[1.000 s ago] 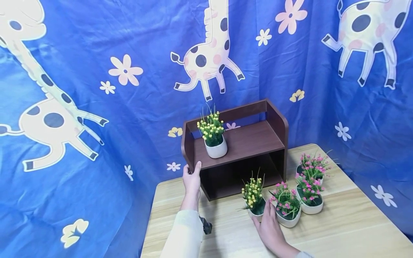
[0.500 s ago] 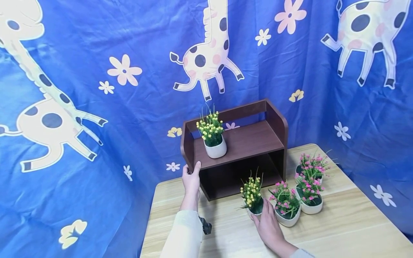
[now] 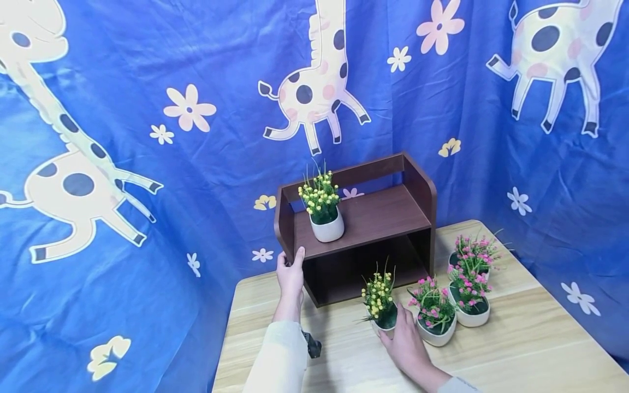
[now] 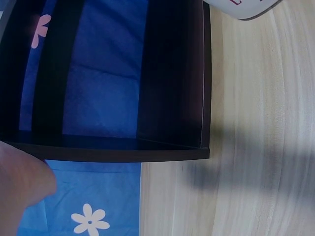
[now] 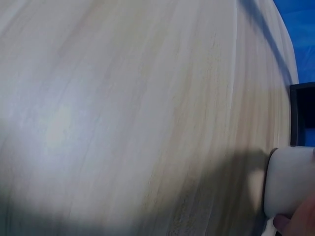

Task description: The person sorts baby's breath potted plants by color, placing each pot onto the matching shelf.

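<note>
A dark brown two-level shelf [image 3: 378, 218] stands at the back of the wooden table. My left hand [image 3: 291, 281] grips its left side panel, thumb on the front edge; in the left wrist view part of that hand [image 4: 22, 179] shows beside the frame. In front of the lower compartment, my right hand [image 3: 408, 344] holds a white pot of yellow flowers [image 3: 379, 300] from its right and near side. The right wrist view catches only the side of that white pot [image 5: 288, 179] and some finger. Another pot of yellow flowers [image 3: 326, 225] sits upright on the upper board's left end.
Three white pots with pink flowers stand right of my right hand: a near one [image 3: 436, 327], a middle one [image 3: 473, 314] and a far one [image 3: 474, 256]. A blue curtain [image 3: 221, 174] with giraffes hangs behind the table [image 3: 530, 338].
My right hand and the yellow-flowered pot have shifted slightly left, widening the gap to the nearest pink-flowered pot. The left hand keeps its grip on the shelf.
</note>
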The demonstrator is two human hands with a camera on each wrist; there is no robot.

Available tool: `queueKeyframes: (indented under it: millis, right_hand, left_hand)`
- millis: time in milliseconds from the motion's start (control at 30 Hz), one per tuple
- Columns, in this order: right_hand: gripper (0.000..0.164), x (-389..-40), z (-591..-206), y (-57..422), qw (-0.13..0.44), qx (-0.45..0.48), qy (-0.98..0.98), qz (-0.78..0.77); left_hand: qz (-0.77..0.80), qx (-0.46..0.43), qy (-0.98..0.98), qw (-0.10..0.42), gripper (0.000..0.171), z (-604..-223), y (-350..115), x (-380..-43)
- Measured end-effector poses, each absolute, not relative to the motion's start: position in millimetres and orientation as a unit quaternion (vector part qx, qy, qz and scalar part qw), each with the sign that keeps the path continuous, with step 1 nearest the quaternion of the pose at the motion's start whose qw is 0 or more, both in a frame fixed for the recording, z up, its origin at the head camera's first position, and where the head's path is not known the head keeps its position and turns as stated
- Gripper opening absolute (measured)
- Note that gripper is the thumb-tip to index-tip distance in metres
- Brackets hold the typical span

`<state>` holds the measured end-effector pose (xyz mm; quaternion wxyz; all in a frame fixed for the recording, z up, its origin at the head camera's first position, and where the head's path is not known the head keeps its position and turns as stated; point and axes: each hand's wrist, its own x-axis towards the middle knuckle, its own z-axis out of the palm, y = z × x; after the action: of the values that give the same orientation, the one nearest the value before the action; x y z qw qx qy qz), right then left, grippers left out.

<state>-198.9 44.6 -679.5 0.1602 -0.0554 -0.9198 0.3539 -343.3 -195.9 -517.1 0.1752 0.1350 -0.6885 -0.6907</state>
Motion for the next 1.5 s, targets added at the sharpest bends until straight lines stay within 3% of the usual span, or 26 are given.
queueKeyframes:
  millis: [467, 867, 1233, 1500]
  right_hand:
    - [0.098, -194.2, -674.4, 43.5, 0.137, -0.076, -0.905, 0.396]
    - [0.093, -194.3, -660.6, 43.2, 0.183, -0.08, -0.891, 0.408]
    - [0.094, -192.9, -636.9, 42.9, 0.171, -0.089, -0.88, 0.433]
    - [0.091, -189.3, -615.7, 40.2, 0.193, -0.087, -0.875, 0.435]
  left_hand:
    - [-0.694, 0.133, -0.686, 0.172, 0.05, -516.6, -194.7, -343.5]
    - [-0.698, 0.127, -0.683, 0.173, 0.05, -518.0, -194.7, -345.1]
    - [-0.695, 0.134, -0.685, 0.175, 0.051, -518.4, -196.0, -344.0]
    - [-0.696, 0.132, -0.683, 0.176, 0.05, -520.8, -197.3, -345.9]
